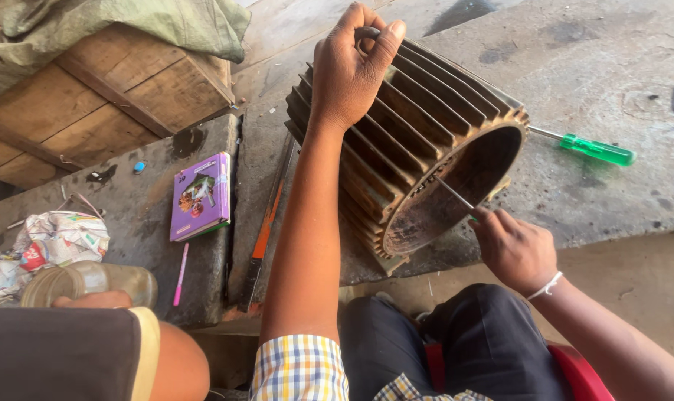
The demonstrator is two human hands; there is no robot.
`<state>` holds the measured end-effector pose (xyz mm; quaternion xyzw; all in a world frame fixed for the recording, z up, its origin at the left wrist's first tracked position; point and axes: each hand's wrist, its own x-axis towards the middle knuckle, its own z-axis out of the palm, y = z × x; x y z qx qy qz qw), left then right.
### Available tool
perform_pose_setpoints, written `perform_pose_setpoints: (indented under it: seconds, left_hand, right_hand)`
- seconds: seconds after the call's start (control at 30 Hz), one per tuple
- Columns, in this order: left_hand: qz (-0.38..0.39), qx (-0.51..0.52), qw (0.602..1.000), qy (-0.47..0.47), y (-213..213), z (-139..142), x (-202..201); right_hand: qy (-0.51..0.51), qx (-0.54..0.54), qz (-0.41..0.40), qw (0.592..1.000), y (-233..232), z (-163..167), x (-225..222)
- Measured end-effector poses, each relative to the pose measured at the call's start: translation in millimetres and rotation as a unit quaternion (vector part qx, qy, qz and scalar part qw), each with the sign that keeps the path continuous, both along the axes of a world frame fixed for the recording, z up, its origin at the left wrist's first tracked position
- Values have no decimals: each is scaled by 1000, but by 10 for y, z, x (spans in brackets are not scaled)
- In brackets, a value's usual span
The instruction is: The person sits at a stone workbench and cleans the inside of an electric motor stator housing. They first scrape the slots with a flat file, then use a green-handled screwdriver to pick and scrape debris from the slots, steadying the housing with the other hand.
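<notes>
Far left of the housing (419, 156), another person's hand (92, 300) rests on a glass jar (92, 282), with crumpled paper (55, 239) beside it. Nearer the housing lie a purple notebook (200, 196) and a pink pen (181, 273), then a long orange-edged blade (266, 226) just beside its fins. Your left hand (349, 67) clamps over the housing's top rear rim, fingers curled tight. The rusty ribbed housing lies on its side on the concrete slab (604, 67), open end toward you. Your right hand (514, 249) pinches a thin tool (456, 195) poking into the opening. A green screwdriver (586, 146) lies just right of the housing.
</notes>
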<state>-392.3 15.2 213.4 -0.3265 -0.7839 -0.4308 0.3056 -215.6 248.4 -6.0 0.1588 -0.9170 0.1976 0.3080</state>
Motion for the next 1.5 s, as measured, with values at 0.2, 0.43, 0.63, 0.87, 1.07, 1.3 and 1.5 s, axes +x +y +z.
perform_pose_setpoints:
  seconds: [0.2,0.43,0.63,0.87,1.07,1.3,1.5]
  left_hand:
    - [-9,9,1000,6,9,40,34]
    - [0,5,1000,8,14,34,9]
    - [-18,3,999,29,-4,7,-29]
    - [-8,12,1000,14,14,36,14]
    - [3,10,1000,1,6,34,8]
    - [-7,2,1000,8,7,13,-29]
    - [-1,14,1000,24,20,40,12]
  right_hand:
    - [-262,-248,34,932,30,235,42]
    - [-82,153,-27,984,15,188,169]
    - [-35,-12,5,999,121,-26,37]
    - [-172,-155,28,972,86,214,139]
    - [-71,86,-22,994,84,120,253]
    - [-101,-113,40,988,195,27,32]
    - [-127,52,-62,989,162,214,215]
